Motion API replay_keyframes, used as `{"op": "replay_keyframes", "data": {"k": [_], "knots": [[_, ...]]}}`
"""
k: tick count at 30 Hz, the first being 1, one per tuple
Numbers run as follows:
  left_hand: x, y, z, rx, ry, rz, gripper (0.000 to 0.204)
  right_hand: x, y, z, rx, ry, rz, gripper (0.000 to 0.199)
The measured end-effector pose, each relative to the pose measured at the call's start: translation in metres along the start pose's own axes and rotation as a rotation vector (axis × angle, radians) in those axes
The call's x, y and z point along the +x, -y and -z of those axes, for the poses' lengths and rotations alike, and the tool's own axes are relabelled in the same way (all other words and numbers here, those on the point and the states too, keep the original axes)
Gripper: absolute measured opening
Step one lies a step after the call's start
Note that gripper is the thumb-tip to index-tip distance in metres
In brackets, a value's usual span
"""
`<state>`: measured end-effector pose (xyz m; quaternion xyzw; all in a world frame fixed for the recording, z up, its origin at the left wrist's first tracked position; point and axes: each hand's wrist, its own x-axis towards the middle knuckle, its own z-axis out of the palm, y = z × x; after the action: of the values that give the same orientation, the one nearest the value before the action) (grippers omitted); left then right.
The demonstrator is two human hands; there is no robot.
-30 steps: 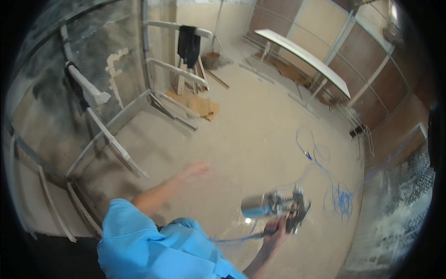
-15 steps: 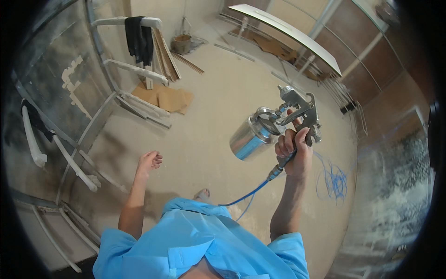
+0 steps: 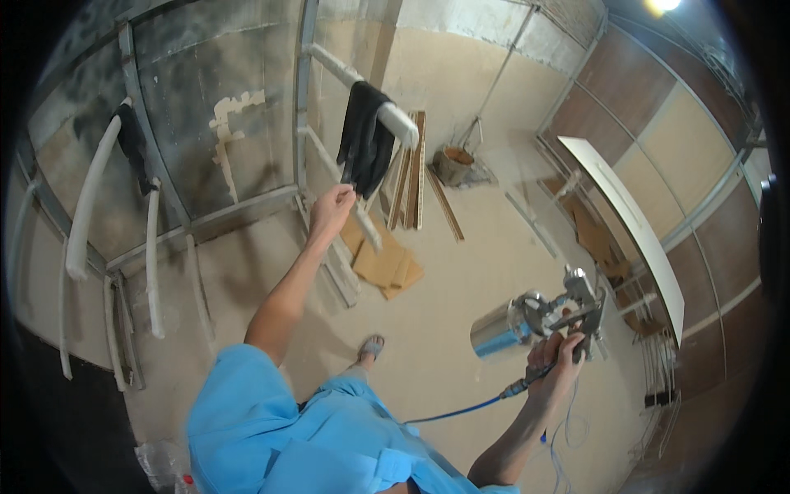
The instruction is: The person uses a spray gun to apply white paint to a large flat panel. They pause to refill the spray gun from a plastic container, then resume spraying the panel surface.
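A black cloth [image 3: 366, 136] hangs over the white-wrapped end of a rack arm [image 3: 397, 123]. At its lower edge my left hand [image 3: 332, 212] is closed, the fingertips pinching the cloth's corner. On the right, my right hand [image 3: 559, 354] grips the handle of a metal spray gun [image 3: 580, 305]. The gun's silver cup [image 3: 500, 329], with a blue band, points to the left and lies almost level. From the handle a blue air hose [image 3: 461, 411] runs left to my waist. Fingers partly hide the trigger.
More wrapped arms [image 3: 93, 198] jut from the left wall frame, one with a dark cloth [image 3: 132, 144]. Cardboard [image 3: 387, 259], wooden strips [image 3: 409, 185] and a bucket [image 3: 453, 165] stand ahead. A long white panel [image 3: 629, 218] rests on supports at right. Loose hose [image 3: 568, 436] trails on the floor.
My view has turned left. My left hand has gone from hanging free to reaching forward and pinching the black cloth. The spray gun has stayed in my right hand, now lower and farther right.
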<state>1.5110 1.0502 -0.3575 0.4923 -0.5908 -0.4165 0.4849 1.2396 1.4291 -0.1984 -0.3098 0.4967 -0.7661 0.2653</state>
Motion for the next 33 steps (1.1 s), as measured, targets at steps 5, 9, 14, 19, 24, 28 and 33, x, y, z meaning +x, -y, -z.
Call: {"op": "replay_keyframes", "data": {"k": [5,9,14,19,24,28,33], "knots": [[0.099,-0.038,-0.058,0.428,-0.431,-0.224,0.051,0.044,-0.032,0.040,0.039,0.067,0.005,0.062],[0.131,-0.028,-0.071,0.529,-0.169,-0.048,0.038,0.074,-0.034,0.072,0.236,0.204,0.067,0.068],[0.109,-0.094,-0.033,-0.214,-0.495,-0.429,0.024,0.135,-0.029,0.084,0.404,0.184,-0.072,0.076],[-0.046,-0.167,-0.008,-0.763,-0.267,-0.855,0.043,0.171,-0.029,0.068,0.326,0.288,0.020,0.080],[-0.125,-0.116,-0.134,-0.896,0.026,-0.707,0.038,0.183,-0.029,0.039,0.259,0.300,0.030,0.078],[-0.136,-0.109,-0.233,-0.218,0.525,-1.111,0.027,0.177,-0.025,0.031,0.211,0.258,0.007,0.038],[-0.138,-0.122,-0.286,-0.118,0.762,-0.877,0.041,0.156,-0.011,0.026,-0.045,0.184,0.041,0.030]]}}
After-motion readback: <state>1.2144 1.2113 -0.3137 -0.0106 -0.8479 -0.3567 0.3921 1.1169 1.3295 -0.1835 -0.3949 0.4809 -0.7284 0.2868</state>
